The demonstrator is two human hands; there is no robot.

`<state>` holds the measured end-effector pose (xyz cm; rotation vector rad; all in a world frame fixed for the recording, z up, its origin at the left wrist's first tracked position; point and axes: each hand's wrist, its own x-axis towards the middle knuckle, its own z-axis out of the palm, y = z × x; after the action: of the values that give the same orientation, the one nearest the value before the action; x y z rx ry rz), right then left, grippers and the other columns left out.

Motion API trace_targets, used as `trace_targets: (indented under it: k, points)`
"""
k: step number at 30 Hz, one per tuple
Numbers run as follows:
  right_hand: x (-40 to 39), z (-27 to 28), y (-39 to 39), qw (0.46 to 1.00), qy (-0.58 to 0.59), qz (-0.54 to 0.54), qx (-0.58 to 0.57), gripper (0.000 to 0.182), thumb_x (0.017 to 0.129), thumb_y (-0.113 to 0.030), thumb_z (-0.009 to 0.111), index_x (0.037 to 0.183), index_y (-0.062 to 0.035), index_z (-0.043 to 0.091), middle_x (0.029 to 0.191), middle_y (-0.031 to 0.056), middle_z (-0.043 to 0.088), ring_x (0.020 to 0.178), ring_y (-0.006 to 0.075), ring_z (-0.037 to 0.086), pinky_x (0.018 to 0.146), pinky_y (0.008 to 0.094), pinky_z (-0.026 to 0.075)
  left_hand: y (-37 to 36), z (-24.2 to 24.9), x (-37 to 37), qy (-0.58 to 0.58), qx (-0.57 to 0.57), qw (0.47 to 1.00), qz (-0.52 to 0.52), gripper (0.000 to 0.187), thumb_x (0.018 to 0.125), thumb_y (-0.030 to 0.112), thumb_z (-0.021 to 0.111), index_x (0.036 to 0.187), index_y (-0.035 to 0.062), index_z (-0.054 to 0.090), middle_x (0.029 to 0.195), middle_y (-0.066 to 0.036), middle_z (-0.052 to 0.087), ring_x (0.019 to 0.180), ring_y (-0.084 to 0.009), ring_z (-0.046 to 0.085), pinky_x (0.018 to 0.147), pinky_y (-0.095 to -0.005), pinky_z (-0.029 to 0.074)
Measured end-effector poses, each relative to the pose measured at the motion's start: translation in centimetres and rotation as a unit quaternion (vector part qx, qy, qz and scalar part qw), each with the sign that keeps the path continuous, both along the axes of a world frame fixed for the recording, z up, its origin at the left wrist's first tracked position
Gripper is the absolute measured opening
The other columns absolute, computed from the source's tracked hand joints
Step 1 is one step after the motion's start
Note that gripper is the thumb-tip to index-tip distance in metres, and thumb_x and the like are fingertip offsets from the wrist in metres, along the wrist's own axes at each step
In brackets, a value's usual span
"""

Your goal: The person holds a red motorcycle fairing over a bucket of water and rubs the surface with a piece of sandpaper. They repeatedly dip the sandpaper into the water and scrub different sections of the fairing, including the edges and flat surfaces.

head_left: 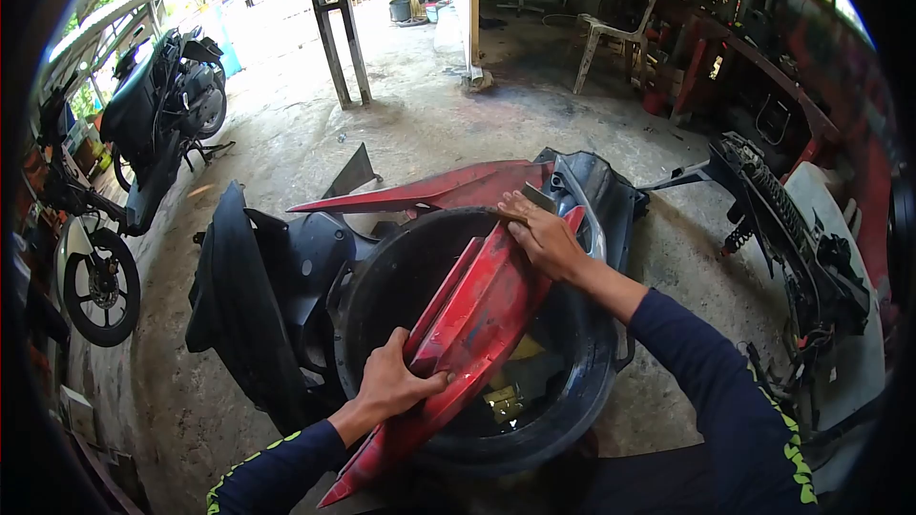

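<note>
A long red motorcycle fairing panel (489, 310) lies slanted over a round black tub (593, 391), its pointed end toward me. My left hand (393, 380) is closed around its lower part, thumb on the red face. At the upper end my right hand (548, 238) grips the panel, with fingers bent over the edge. Inside the tub, dark water shows with a yellow object (506, 402) in it. Behind the rim rests a second red fairing panel (434, 188), close to my right fingers.
Black plastic body parts (239, 300) stand left of the tub, and another dark part (611, 195) sits behind it on the right. A motorcycle (157, 124) is parked at left. To the right is a stripped frame with a spring (754, 200). A plastic chair (620, 30) stands farther back.
</note>
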<state>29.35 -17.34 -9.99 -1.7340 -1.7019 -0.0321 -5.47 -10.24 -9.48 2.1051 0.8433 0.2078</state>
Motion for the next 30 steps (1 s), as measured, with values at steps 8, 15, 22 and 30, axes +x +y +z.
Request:
trace_targets:
  k: [8,15,22,30]
  points:
    - [-1.5,-0.4,-1.1,0.982,-0.155,0.096,0.041,0.04,0.105,-0.018,0.053,0.141,-0.0021,0.062,0.153,0.019,0.055,0.15,0.04,0.042,0.124,0.0494,0.035,0.0,-1.3,-0.2,-0.014,0.002,1.0,0.014,0.074,0.068,0.052,0.088,0.108,-0.0023,0.056,0.092,-0.025,0.074,0.088,-0.039,0.075,0.085,-0.0454,0.057]
    - [-5.9,0.0,-3.5,0.99,-0.056,0.128,-0.003,0.041,0.106,-0.021,0.052,0.144,-0.0083,0.062,0.155,0.0147,0.055,0.151,0.044,0.038,0.125,0.0507,0.032,-0.2,0.4,0.2,0.025,-0.021,0.999,0.003,0.085,0.068,0.048,0.087,0.126,-0.0061,0.055,0.105,-0.028,0.074,0.101,-0.0411,0.074,0.093,-0.0458,0.056]
    - [-5.5,-0.9,-3.0,0.997,-0.013,0.067,-0.022,0.044,0.104,-0.018,0.056,0.147,-0.0105,0.06,0.157,0.0149,0.052,0.155,0.0384,0.035,0.125,0.0512,0.032,-0.3,0.4,0.2,0.024,-0.037,0.999,-0.017,0.093,0.068,0.046,0.089,0.134,-0.0064,0.05,0.11,-0.029,0.073,0.104,-0.042,0.073,0.096,-0.0449,0.055]
    - [-4.2,0.0,-1.5,0.999,-0.019,0.038,0.015,0.039,0.105,-0.022,0.053,0.14,-0.0078,0.065,0.15,0.0187,0.059,0.15,0.0392,0.043,0.124,0.0482,0.034,-0.3,0.2,0.4,0.008,-0.021,1.0,-0.019,0.087,0.068,0.046,0.088,0.129,-0.005,0.051,0.106,-0.028,0.073,0.101,-0.0428,0.073,0.094,-0.0466,0.056]
